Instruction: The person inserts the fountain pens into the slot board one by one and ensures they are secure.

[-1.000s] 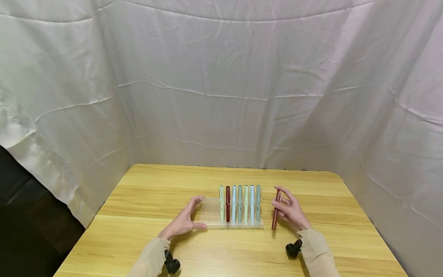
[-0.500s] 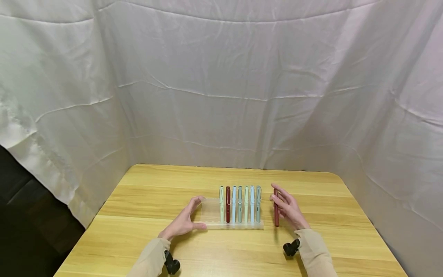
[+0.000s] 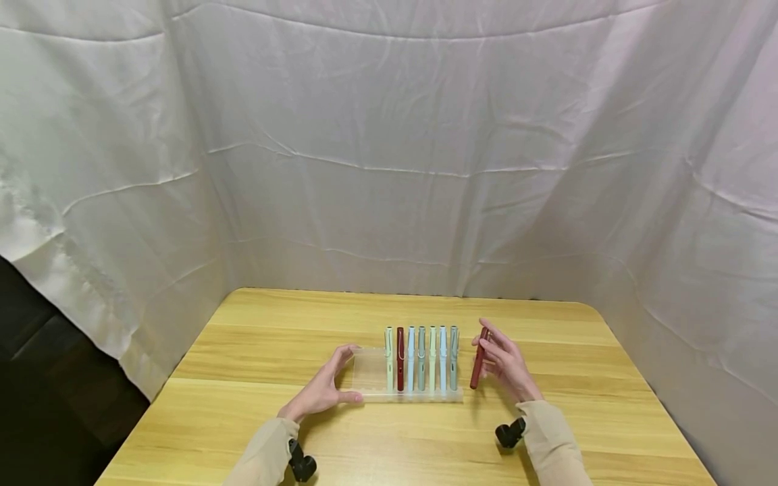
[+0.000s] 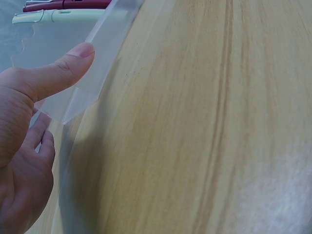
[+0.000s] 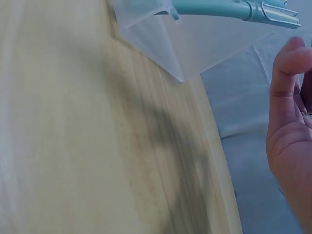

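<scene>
A clear pen rack (image 3: 369, 371) stands on the wooden table, bearing a row of several pens in pale green, light blue, grey-green and one dark red pen (image 3: 400, 358). My left hand (image 3: 319, 391) grips the rack's left end; in the left wrist view the thumb (image 4: 63, 70) lies over its front ledge. Just right of the rack, my right hand (image 3: 507, 368) pinches a second dark red pen (image 3: 478, 364), tilted with its lower end toward the rack. In the right wrist view this pen is mostly cut off, and the rack's end pen (image 5: 214, 9) looks teal.
The wooden table (image 3: 389, 445) has rounded far corners. A light grey curtain (image 3: 377, 169) hangs behind it and at both sides. Black wrist cameras (image 3: 510, 432) sit at both sleeves. A dark object (image 3: 48, 378) stands at the lower left.
The pen in my right hand has risen slightly, and its lower end has swung left toward the rack. The right fingers have shifted along it. My left hand and the rack stay put.
</scene>
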A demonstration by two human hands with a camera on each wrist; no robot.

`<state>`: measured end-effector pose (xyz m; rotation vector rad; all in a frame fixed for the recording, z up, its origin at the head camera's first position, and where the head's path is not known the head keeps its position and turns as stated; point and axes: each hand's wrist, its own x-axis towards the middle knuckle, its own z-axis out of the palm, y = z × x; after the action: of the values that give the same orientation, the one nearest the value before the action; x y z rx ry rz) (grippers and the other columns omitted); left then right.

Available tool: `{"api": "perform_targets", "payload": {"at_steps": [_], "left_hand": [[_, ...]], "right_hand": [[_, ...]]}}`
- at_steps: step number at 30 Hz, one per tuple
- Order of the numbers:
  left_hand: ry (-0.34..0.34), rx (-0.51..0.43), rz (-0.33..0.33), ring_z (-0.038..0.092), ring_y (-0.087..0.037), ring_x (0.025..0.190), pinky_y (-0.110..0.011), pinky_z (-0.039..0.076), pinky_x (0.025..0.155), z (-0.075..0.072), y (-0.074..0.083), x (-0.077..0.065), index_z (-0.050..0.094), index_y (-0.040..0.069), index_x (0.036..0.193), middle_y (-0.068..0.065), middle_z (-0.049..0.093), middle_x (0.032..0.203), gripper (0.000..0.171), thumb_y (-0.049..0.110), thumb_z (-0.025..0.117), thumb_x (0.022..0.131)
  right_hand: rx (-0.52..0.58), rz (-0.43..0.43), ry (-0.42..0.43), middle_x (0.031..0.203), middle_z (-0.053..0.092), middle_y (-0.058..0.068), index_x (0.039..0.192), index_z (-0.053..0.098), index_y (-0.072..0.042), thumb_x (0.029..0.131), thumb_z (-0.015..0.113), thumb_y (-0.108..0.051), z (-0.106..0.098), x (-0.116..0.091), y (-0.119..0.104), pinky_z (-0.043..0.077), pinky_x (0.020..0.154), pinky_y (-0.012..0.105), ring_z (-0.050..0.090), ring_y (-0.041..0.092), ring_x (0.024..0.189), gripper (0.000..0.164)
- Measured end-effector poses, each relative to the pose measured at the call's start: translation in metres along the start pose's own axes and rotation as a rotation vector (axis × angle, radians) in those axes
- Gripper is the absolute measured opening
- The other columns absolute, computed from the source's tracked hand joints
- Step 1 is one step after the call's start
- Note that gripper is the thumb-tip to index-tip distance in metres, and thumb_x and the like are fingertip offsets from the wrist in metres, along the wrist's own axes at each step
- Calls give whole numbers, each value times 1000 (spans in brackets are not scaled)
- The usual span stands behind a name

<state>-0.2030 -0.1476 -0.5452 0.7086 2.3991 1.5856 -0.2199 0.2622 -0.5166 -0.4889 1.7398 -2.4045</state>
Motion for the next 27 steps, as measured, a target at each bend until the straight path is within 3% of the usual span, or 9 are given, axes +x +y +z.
{"api": "perform_targets", "payload": {"at_steps": [6, 14, 20, 23, 27], "left_hand": [[0, 3, 6, 21, -48, 153, -63, 16, 126, 0, 0, 0, 27, 7, 153, -26, 25, 163, 97, 15, 86, 76], [3, 10, 5, 21, -47, 153, -62, 16, 126, 0, -1, 0, 27, 7, 153, -25, 24, 164, 97, 17, 86, 76], [1, 3, 3, 21, -47, 153, -62, 15, 126, 0, 0, 0, 26, 5, 153, -25, 24, 164, 98, 15, 85, 76], [-1, -2, 3, 20, -47, 153, -63, 15, 126, 0, 0, 0, 26, 6, 153, -25, 25, 164, 97, 15, 85, 77], [1, -3, 5, 20, -47, 153, -63, 15, 126, 0, 0, 0, 26, 6, 153, -24, 25, 164, 97, 15, 85, 77]], "right_hand": [[9, -11, -13, 105, 70, -8, 160, 24, -9, 106, 45, -6, 4, 2, -3, 62, 63, 20, 65, 5, 79, 57], [64, -50, -38, 107, 69, -7, 152, 41, -22, 106, 44, -2, 11, 3, -11, 63, 76, 18, 66, 3, 89, 50], [119, -90, -71, 111, 70, -1, 160, 22, -13, 105, 41, 2, 22, 7, -18, 65, 78, 24, 70, 8, 90, 60], [94, -99, -68, 112, 70, 0, 160, 16, -16, 105, 40, 4, 29, 9, -21, 65, 78, 26, 71, 10, 89, 64], [55, -89, -39, 111, 70, 0, 153, 25, -19, 104, 44, 4, 39, 12, -25, 65, 79, 27, 71, 11, 86, 58]]}}
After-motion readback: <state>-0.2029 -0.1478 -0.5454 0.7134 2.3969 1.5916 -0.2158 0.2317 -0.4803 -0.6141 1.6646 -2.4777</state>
